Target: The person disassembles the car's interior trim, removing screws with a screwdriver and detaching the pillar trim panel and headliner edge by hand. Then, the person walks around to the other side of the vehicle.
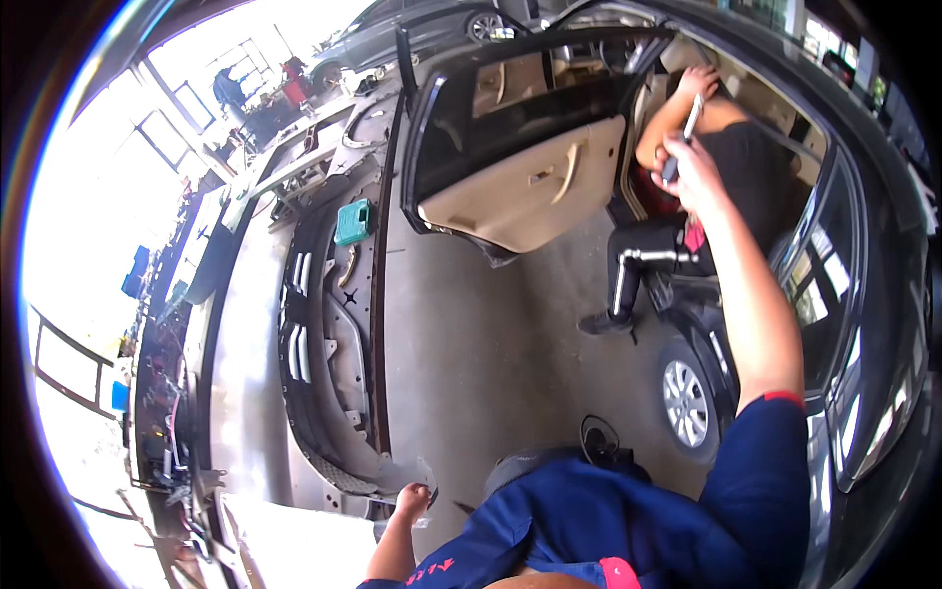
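My right arm reaches forward toward the black car's open rear doorway. My right hand is closed round a slim hand tool with a silver shaft and a dark end; its exact kind is not clear. Just past the shaft's upper end is a co-worker's hand; whether it touches the tool I cannot tell. That co-worker, in dark clothes, leans into the doorway. Low on the left, my left hand has curled fingers beside a piece of clear plastic sheet. What it holds, if anything, is hidden.
The open rear door with its beige panel juts out ahead. A car wheel stands near my right side. Along the left lies a dark bumper on a long bench, with a teal case by it. Grey floor runs between.
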Action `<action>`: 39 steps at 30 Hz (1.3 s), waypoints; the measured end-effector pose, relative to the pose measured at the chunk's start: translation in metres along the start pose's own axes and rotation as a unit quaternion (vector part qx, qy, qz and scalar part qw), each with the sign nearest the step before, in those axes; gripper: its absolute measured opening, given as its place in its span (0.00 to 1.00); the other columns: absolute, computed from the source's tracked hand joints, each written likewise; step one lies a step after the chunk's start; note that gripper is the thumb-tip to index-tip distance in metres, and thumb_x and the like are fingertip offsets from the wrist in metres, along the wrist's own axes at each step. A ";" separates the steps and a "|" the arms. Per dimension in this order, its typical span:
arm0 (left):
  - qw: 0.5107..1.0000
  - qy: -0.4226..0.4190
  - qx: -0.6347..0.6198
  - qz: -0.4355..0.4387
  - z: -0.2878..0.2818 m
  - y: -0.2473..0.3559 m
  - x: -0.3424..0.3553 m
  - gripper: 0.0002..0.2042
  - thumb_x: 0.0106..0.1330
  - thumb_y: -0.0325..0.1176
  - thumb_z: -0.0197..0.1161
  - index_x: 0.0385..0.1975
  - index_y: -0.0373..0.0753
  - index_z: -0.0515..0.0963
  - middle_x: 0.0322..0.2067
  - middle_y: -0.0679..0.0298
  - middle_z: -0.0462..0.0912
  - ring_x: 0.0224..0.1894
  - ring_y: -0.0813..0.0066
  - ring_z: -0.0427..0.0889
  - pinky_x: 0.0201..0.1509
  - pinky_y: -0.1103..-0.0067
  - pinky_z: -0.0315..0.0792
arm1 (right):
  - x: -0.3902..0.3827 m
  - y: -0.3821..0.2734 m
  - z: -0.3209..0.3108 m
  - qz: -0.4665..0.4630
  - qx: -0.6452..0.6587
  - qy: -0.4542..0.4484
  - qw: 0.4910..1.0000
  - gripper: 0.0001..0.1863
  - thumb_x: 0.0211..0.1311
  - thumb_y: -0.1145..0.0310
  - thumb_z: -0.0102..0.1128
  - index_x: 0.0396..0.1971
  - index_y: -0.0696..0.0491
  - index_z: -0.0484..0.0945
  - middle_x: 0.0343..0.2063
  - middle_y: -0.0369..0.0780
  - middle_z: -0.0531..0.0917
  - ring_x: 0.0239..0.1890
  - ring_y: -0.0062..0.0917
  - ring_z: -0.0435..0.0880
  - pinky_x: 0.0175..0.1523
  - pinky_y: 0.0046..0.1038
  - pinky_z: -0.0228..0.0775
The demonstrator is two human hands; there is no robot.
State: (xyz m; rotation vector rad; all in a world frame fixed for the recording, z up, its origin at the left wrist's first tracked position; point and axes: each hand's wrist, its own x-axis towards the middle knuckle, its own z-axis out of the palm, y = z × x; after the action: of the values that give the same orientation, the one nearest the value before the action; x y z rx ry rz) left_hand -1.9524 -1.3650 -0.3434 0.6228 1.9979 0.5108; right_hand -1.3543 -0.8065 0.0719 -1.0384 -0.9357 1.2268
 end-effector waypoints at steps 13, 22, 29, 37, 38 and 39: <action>0.995 -0.094 -0.039 0.020 -0.029 -0.006 0.005 0.15 0.69 0.34 0.51 0.39 0.33 0.85 0.29 0.58 0.88 0.32 0.70 0.88 0.39 0.73 0.81 | -0.087 0.008 0.115 -0.008 -0.012 -0.057 0.998 0.07 0.74 0.65 0.60 0.45 0.49 0.74 0.29 0.35 0.79 0.29 0.24 0.80 0.33 0.30 0.77; 0.990 -0.025 -0.026 0.139 -0.004 0.018 -0.038 0.14 0.72 0.30 0.53 0.50 0.32 0.80 0.41 0.57 0.89 0.39 0.71 0.87 0.48 0.74 0.80 | -0.129 0.103 0.199 0.081 -0.130 -0.233 0.960 0.08 0.74 0.68 0.58 0.47 0.54 0.79 0.33 0.35 0.83 0.37 0.21 0.82 0.47 0.25 0.76; 0.992 0.017 -0.102 0.071 0.039 0.048 -0.091 0.13 0.72 0.30 0.55 0.50 0.34 0.80 0.43 0.58 0.88 0.45 0.71 0.86 0.53 0.74 0.79 | -0.210 0.245 0.251 0.121 -0.297 -0.432 0.843 0.11 0.72 0.64 0.64 0.46 0.56 0.84 0.38 0.33 0.85 0.42 0.15 0.81 0.50 0.21 0.73; 0.962 0.064 -0.205 0.167 0.058 0.141 -0.114 0.15 0.73 0.22 0.54 0.58 0.33 0.75 0.49 0.61 0.85 0.53 0.73 0.84 0.62 0.76 0.75 | -0.270 0.275 0.252 0.115 -0.337 -0.686 0.635 0.16 0.66 0.58 0.67 0.45 0.55 0.85 0.38 0.42 0.89 0.43 0.31 0.87 0.53 0.32 0.78; 0.958 0.030 -0.229 0.169 0.055 0.165 -0.111 0.24 0.71 0.22 0.54 0.68 0.35 0.67 0.57 0.58 0.81 0.60 0.70 0.80 0.67 0.73 0.71 | -0.266 0.267 0.255 0.111 -0.345 -0.709 0.605 0.18 0.64 0.56 0.67 0.45 0.54 0.85 0.40 0.45 0.88 0.45 0.36 0.87 0.54 0.34 0.78; 0.958 0.019 -0.221 0.180 0.051 0.189 -0.109 0.24 0.71 0.22 0.54 0.68 0.35 0.67 0.57 0.58 0.81 0.60 0.70 0.80 0.67 0.73 0.71 | -0.265 0.261 0.256 0.076 -0.345 -0.707 0.613 0.18 0.63 0.56 0.67 0.44 0.54 0.84 0.40 0.46 0.88 0.46 0.40 0.87 0.54 0.36 0.78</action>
State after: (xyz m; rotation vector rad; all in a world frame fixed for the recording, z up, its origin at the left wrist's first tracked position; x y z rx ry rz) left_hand -1.8203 -1.2789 -0.1850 0.6967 1.7246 1.1598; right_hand -1.7000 -1.0316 -0.1115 -0.4649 -2.7739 1.8525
